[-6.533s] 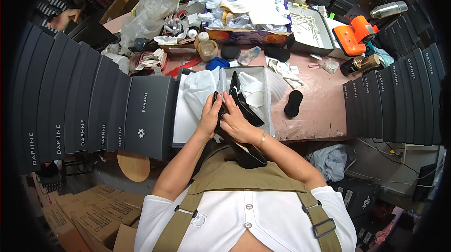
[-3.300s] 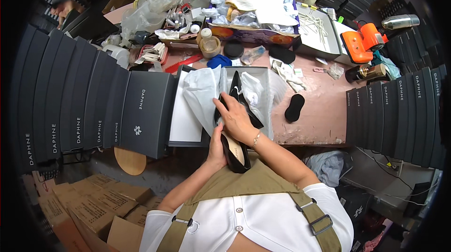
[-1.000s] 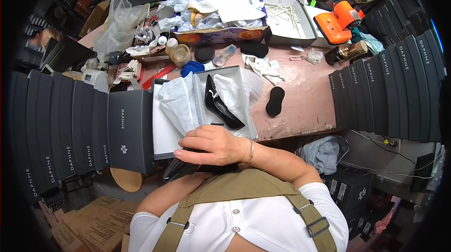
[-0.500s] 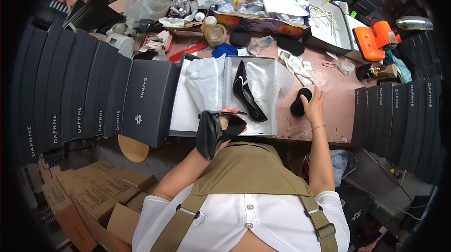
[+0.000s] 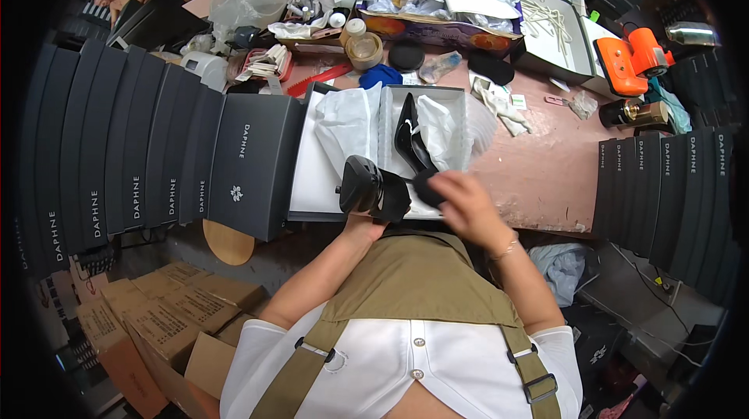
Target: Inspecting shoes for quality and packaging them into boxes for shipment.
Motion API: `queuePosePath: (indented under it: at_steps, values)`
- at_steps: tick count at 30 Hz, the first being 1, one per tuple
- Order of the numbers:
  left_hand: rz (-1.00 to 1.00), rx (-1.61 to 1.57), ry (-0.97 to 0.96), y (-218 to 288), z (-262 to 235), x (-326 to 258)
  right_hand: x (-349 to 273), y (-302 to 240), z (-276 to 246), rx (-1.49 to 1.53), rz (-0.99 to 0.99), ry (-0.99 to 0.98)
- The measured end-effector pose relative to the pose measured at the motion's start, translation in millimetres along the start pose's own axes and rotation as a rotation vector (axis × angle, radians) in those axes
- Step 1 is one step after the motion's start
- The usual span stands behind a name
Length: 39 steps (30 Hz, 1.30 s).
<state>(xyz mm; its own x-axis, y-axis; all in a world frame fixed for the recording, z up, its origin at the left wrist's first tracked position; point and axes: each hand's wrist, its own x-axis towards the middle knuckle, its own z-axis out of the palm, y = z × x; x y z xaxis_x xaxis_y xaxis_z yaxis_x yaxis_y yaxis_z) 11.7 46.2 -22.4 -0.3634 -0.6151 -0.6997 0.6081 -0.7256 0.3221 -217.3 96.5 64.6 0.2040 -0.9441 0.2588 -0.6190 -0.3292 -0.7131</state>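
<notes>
Gripping a black high-heeled shoe point(image 5: 373, 193) at the worktop point(image 5: 546, 177) edge, left hand point(image 5: 360, 220) clasps it from below; right hand point(image 5: 460, 202) presses a dark pad point(image 5: 425, 185) toward it. Shoe could slip off the edge. Its mate point(image 5: 409, 142) lies in the open box point(image 5: 460, 99), tissue paper point(image 5: 347, 118) loose beside.
</notes>
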Motion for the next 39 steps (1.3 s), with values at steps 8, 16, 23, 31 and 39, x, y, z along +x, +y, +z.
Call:
queuePosePath:
  at_steps: [8,16,23,31,39]
  values:
    - [0.192,0.555,-0.112,49,14,-12,29,-18,99,0.381,0.065,-0.229]
    - [0.523,0.816,-0.303,67,23,-32,44,-45,63,-0.07,-0.114,-0.08]
    - [0.19,0.432,-0.218,75,11,-15,30,-11,37,1.043,0.144,-0.671]
    - [-0.096,0.041,-0.279,54,16,0,-68,171,-20,-0.277,0.573,0.327]
    - [-0.284,0.492,-0.277,-13,73,0,24,22,2,0.536,0.224,-0.091]
